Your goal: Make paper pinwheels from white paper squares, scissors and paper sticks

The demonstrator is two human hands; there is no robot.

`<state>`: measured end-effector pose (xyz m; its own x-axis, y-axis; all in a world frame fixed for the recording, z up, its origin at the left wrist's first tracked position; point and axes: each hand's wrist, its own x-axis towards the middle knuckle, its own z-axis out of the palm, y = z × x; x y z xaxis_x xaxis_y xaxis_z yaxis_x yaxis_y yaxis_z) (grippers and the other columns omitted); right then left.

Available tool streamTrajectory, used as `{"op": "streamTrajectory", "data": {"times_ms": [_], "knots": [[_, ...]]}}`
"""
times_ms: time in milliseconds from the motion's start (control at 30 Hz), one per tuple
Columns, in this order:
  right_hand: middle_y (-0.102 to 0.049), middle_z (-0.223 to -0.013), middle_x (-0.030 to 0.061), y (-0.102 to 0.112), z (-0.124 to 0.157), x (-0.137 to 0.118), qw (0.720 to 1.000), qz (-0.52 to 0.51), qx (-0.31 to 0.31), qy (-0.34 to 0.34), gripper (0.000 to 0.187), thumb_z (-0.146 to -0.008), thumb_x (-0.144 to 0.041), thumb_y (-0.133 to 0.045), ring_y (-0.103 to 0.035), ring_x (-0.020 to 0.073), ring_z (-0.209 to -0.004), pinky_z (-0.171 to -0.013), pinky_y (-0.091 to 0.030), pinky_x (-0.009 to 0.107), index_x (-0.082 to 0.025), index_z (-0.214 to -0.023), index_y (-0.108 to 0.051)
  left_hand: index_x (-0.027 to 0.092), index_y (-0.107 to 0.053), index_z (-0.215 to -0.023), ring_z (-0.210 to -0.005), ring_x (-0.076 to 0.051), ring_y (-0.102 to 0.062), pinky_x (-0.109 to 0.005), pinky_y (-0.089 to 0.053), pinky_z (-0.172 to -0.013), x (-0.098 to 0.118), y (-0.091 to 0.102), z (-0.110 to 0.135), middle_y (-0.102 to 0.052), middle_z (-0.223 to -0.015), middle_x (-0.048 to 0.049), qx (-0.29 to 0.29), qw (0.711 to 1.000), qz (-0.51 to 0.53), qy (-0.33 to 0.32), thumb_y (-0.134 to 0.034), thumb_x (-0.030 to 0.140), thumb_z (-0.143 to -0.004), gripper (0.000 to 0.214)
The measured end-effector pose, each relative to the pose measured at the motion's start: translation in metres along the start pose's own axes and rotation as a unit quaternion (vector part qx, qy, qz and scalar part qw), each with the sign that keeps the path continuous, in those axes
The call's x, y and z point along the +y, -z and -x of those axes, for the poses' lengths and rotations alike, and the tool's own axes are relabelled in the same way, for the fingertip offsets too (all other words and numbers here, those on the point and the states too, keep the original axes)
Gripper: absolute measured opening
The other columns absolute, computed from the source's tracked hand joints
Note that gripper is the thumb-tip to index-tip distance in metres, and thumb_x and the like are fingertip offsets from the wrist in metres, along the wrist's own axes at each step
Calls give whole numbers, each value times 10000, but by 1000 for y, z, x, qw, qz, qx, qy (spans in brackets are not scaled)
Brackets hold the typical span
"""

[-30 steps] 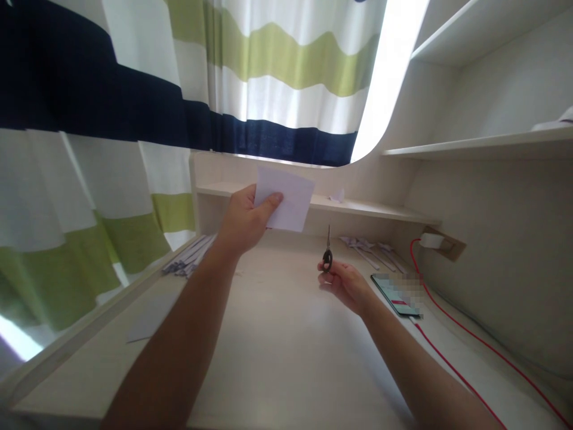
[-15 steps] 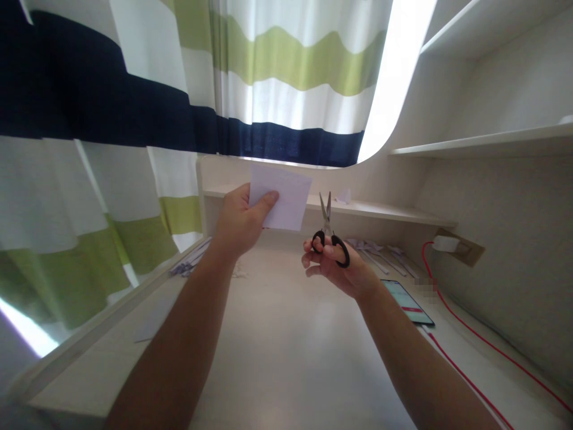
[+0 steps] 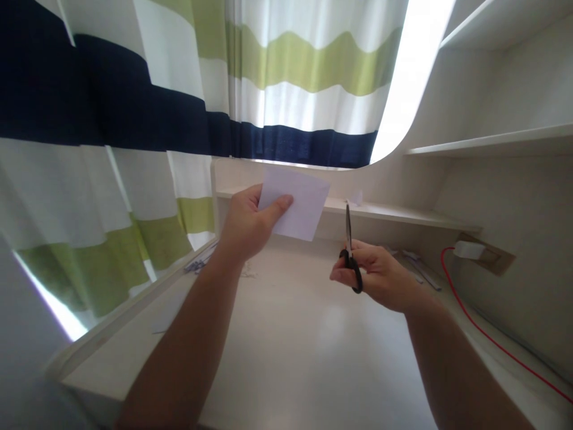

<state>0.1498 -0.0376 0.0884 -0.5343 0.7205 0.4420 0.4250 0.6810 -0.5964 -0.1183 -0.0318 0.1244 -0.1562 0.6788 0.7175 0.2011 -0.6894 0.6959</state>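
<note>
Curtains (image 3: 134,119) of soft cloth, banded in navy, white and wavy green, hang across the left and back, with bright daylight at their right edge. Below them runs a pale desk (image 3: 304,358) with a smooth, faintly glossy top. A low ledge (image 3: 403,212) crosses its far side, and flat white shelves (image 3: 492,143) rise on the right.

The left hand (image 3: 246,224) is raised above the desk and closed in a pinch on a sheet of paper (image 3: 304,203). The thumb lies across the near face and the fingers sit behind. It grips only the left edge, probably so that most of the thin, white, roughly square sheet stands free and flat, facing the person.

The right hand (image 3: 380,275) is curled shut around the black looped handles of the scissors (image 3: 348,230), just right of the paper and not touching it. The narrow metal blades point straight up and appear to lie together. The upright hold keeps the tip away from both hands.

A thin red cable (image 3: 470,316) trails along the right side of the desk to a white plug (image 3: 468,249) in the wall. Narrow paper strips (image 3: 199,263) lie loose near the left rim, and more strips lie behind the right hand, pushed well clear of the middle.
</note>
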Motion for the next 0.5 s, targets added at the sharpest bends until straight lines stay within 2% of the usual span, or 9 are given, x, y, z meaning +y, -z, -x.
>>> {"op": "streamTrajectory", "data": {"times_ms": [67, 200, 267, 333, 433, 500], "knots": [[-620, -804, 20, 3, 2, -2, 1000, 3, 2, -29, 216, -849, -400, -847, -578, 167, -733, -676, -444, 325, -207, -763, -798, 154, -833, -999, -767, -208, -730, -250, -553, -600, 4, 2, 2, -825, -912, -75, -5, 1000, 0, -4, -829, 455, -845, 338], [-711, -834, 35, 7, 4, -1, 995, -16, 15, -97, 298, -760, -435, -921, -609, 186, -774, -755, -478, 346, -201, -914, -816, 156, -825, -1014, -773, -211, -736, -253, -561, -602, 10, 4, 4, -823, -911, -78, -9, 1000, 11, -3, -819, 463, -853, 347], [-709, -827, 33, 7, 4, -2, 991, -42, 18, -122, 341, -746, -437, -931, -591, 176, -759, -735, -471, 333, -191, -942, -798, 154, -818, -1037, -770, -209, -734, -256, -565, -608, 11, 4, 5, -821, -920, -78, -9, 1000, 18, -5, -806, 460, -863, 352], [-652, -773, 6, 6, 4, -5, 988, -76, 22, -130, 339, -738, -434, -936, -546, 152, -716, -673, -433, 303, -185, -868, -747, 151, -813, -1038, -760, -205, -728, -254, -563, -606, 10, 3, 5, -818, -916, -76, -7, 1000, 15, -4, -793, 457, -871, 349], [-532, -691, -35, 4, 3, -7, 984, -121, -26, -132, 393, -745, -478, -922, -460, 123, -648, -587, -340, 280, -191, -779, -655, 149, -812, -1010, -740, -199, -719, -245, -548, -584, 10, 2, 5, -813, -889, -71, -3, 1000, 13, 2, -784, 459, -876, 339], [-526, -692, -30, 4, 3, -5, 980, -117, -84, -135, 411, -779, -546, -881, -444, 126, -646, -576, -315, 286, -188, -816, -680, 149, -814, -1002, -731, -195, -718, -238, -540, -571, 10, 2, 4, -813, -880, -68, 2, 1000, 19, -1, -786, 452, -874, 330]]}}
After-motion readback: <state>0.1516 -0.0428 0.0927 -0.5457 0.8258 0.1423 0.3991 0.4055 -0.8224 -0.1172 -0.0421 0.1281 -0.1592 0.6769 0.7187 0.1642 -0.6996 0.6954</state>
